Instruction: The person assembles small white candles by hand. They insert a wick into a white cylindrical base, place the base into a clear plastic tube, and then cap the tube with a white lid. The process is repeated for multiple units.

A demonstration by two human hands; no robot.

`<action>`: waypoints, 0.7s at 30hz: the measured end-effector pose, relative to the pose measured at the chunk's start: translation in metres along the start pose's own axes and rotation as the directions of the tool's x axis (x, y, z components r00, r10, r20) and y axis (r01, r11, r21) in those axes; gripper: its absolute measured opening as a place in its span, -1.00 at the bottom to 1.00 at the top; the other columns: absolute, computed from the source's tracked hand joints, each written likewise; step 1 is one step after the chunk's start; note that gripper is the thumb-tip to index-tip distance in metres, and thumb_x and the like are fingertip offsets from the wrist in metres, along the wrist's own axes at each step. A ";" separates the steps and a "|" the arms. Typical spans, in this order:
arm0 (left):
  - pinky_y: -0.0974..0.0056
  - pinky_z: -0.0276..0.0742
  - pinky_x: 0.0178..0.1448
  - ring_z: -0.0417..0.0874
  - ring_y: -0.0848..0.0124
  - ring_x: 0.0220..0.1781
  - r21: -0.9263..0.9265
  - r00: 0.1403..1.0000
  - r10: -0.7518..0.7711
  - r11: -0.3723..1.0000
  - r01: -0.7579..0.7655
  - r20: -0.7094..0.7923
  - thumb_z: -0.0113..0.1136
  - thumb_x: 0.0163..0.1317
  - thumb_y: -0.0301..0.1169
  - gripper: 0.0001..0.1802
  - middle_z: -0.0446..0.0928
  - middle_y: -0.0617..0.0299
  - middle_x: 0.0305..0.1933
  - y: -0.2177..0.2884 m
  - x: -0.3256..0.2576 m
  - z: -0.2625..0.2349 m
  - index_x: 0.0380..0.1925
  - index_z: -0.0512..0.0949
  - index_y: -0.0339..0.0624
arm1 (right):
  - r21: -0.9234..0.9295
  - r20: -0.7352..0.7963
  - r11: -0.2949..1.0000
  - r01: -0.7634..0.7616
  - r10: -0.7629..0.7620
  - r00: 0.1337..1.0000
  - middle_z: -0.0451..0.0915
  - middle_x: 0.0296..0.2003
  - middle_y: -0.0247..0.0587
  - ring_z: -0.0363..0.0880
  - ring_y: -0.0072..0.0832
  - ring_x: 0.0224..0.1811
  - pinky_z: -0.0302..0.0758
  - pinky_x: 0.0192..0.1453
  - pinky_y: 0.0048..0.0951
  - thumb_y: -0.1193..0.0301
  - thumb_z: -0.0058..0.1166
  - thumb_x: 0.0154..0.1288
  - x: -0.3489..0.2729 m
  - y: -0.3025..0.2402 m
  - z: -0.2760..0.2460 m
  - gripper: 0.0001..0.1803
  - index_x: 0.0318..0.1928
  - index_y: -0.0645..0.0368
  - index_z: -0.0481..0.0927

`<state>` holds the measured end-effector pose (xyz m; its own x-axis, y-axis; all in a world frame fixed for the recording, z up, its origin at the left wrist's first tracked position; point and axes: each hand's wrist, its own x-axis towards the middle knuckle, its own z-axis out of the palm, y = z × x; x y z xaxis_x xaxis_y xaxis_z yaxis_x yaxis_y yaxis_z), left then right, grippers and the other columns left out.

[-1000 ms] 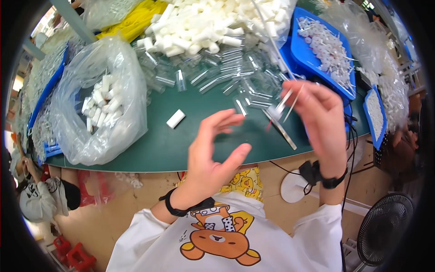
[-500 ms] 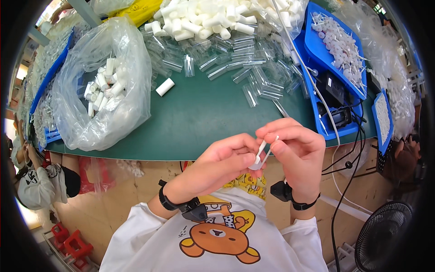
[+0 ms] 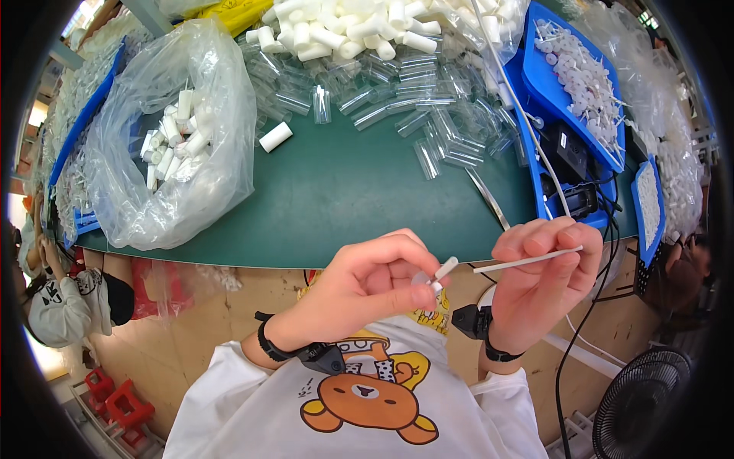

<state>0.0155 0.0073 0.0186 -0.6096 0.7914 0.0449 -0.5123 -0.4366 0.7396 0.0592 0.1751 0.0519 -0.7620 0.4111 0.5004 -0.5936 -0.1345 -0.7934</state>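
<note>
Fingers of the left hand are curled inward, pinching a small white plastic stem with a round disc end between thumb and forefinger, just below the near edge of the green table. Beside it, the right hand has its fingers pressed together around a thin white plastic stick, which lies nearly level and points toward the left hand; the two pieces are close but apart. On the table's left sits a crumpled clear plastic bag holding short white tubes. One loose white tube lies near it. Farther back, clear plastic sleeves are strewn before a heap of white cylinders. A blue plastic tray of small white disc parts stands at the right, tilted.
</note>
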 end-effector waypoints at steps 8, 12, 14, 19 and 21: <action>0.39 0.47 -0.10 0.49 0.43 -0.20 0.124 0.998 -0.047 0.991 0.052 -0.037 0.09 0.24 -0.55 -0.87 0.39 0.14 -0.19 0.009 -0.002 0.002 -0.22 0.47 -0.36 | -0.051 0.099 0.997 0.063 -0.058 0.993 0.55 -0.42 -0.03 0.62 -0.28 -0.44 0.62 -0.38 -0.30 0.41 0.02 0.33 0.002 0.007 -0.003 -0.80 -0.18 0.29 0.36; 0.47 0.39 -0.21 0.50 0.55 -0.28 0.076 1.000 -0.010 0.997 0.012 -0.025 0.09 0.24 -0.59 -0.88 0.41 0.20 -0.21 0.006 -0.001 -0.001 -0.21 0.50 -0.33 | -0.055 0.081 0.997 0.060 -0.055 0.995 0.56 -0.43 -0.04 0.61 -0.29 -0.46 0.61 -0.40 -0.32 0.42 0.02 0.33 0.002 0.007 -0.003 -0.80 -0.19 0.30 0.37; 0.45 0.40 -0.20 0.50 0.55 -0.29 0.080 1.000 -0.010 0.997 0.012 -0.027 0.07 0.25 -0.58 -0.88 0.42 0.20 -0.23 0.005 -0.001 -0.003 -0.22 0.50 -0.33 | -0.072 0.077 0.996 0.056 -0.050 0.996 0.56 -0.42 -0.04 0.61 -0.29 -0.46 0.60 -0.41 -0.33 0.41 0.03 0.33 0.002 0.007 -0.003 -0.80 -0.19 0.30 0.37; 0.46 0.38 -0.21 0.48 0.56 -0.28 0.101 0.999 -0.009 0.995 0.013 -0.043 0.07 0.24 -0.59 -0.88 0.41 0.22 -0.24 0.006 -0.001 -0.005 -0.23 0.51 -0.33 | -0.047 0.076 0.999 -0.011 0.015 0.997 0.55 -0.42 -0.03 0.61 -0.29 -0.43 0.61 -0.36 -0.33 0.49 0.00 0.32 -0.001 0.010 -0.006 -0.85 -0.18 0.30 0.36; 0.47 0.37 -0.21 0.47 0.56 -0.28 0.137 0.999 -0.004 0.991 0.009 -0.038 0.08 0.23 -0.59 -0.88 0.41 0.23 -0.24 0.007 -0.001 -0.006 -0.23 0.51 -0.33 | -0.032 0.065 0.999 -0.044 0.046 0.997 0.56 -0.42 -0.02 0.61 -0.28 -0.42 0.61 -0.35 -0.34 0.55 0.00 0.29 -0.003 0.010 -0.007 -0.86 -0.18 0.31 0.38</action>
<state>0.0091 0.0007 0.0199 -0.6301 0.7763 0.0169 -0.4302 -0.3671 0.8247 0.0575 0.1788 0.0394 -0.8037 0.3451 0.4846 -0.5508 -0.1238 -0.8254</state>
